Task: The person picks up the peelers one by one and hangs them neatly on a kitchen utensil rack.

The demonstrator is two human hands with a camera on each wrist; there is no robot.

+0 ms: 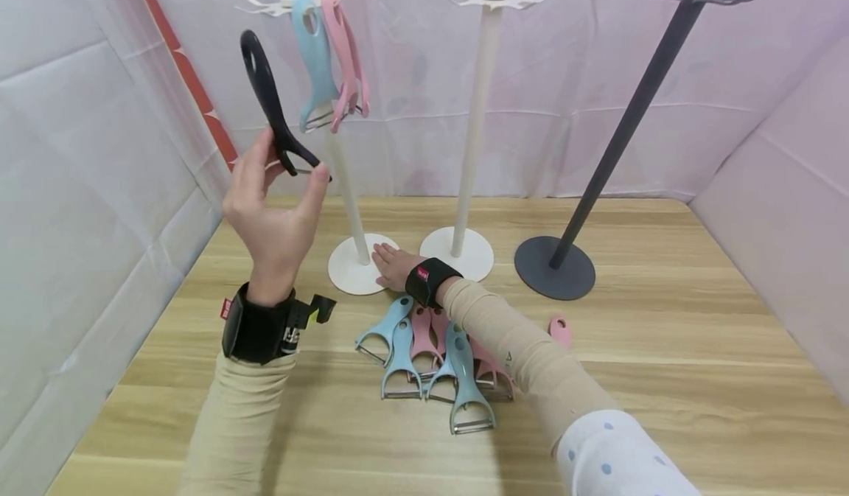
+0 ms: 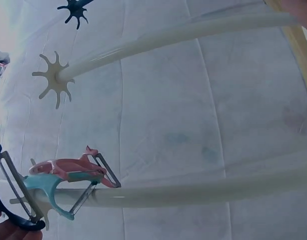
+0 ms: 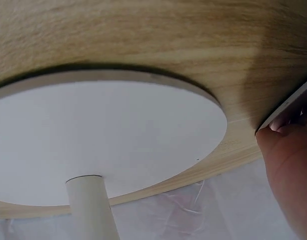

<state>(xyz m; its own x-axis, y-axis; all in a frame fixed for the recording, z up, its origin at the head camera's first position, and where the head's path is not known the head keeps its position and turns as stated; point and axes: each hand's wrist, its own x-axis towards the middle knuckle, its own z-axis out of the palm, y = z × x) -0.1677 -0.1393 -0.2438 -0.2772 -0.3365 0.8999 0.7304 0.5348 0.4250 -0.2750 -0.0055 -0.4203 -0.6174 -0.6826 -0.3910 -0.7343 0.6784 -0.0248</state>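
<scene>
My left hand [image 1: 275,219] pinches a black peeler [image 1: 264,87] by its blade end, between thumb and fingers, with the handle pointing up. It is raised just left of the hooks of the left white stand [image 1: 345,179]. A light blue peeler [image 1: 312,50] and pink peelers [image 1: 340,54] hang from that stand's hooks, blades down. In the left wrist view the black peeler [image 2: 13,200] overlaps the hanging ones. My right hand [image 1: 396,266] rests with extended fingers on the left stand's round white base [image 1: 345,269]; the right wrist view shows it at the base's edge.
A second white stand [image 1: 474,113] is in the middle and a dark grey stand [image 1: 617,127] at the right, both with bare hooks. Blue peelers [image 1: 401,356] and pink peelers [image 1: 422,334] lie heaped before the bases. One pink peeler [image 1: 560,332] shows beyond my right forearm.
</scene>
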